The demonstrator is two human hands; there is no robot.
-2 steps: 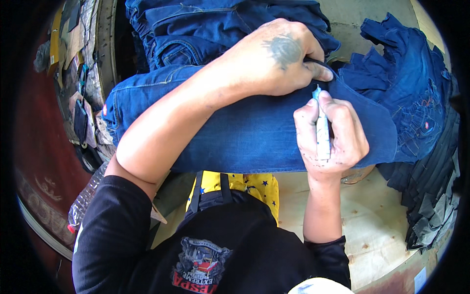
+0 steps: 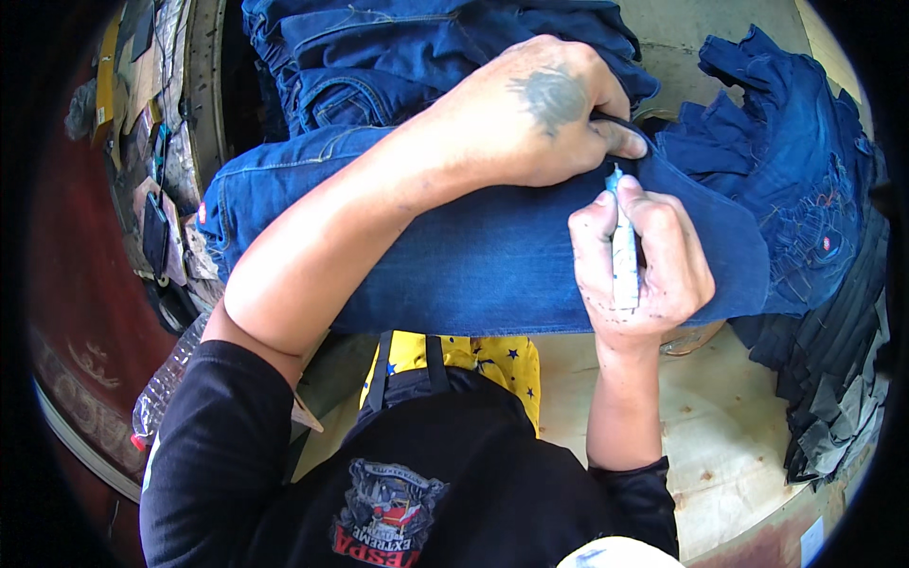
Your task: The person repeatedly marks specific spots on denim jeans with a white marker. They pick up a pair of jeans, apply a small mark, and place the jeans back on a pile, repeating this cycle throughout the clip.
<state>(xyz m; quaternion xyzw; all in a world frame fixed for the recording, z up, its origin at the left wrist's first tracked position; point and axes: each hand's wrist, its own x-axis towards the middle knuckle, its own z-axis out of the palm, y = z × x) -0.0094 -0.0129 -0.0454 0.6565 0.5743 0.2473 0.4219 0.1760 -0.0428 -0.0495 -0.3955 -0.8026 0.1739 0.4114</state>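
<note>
Across my lap lies a pair of blue jeans [image 2: 454, 256], one leg stretched out wide. My left hand [image 2: 554, 118] reaches over it, knuckles up, pinching a dark fold of the denim between thumb and curled fingers. Just below that thumb, my right hand [image 2: 649, 251] grips a slim seam ripper [image 2: 624, 251] with a pale wrapped handle, a blue neck and a thin metal tip. The tip points up at the pinched fold; whether it touches the cloth I cannot tell. Part of the fold is hidden under my left fingers.
More blue denim [image 2: 379, 57] is heaped beyond my left arm. To the right, a crumpled denim piece [image 2: 805, 180] with loose threads lies above dark grey cloths [image 2: 833, 379]. A clear plastic bottle [image 2: 175, 379] is by my left elbow, near a phone [image 2: 155, 232] on a cluttered ledge.
</note>
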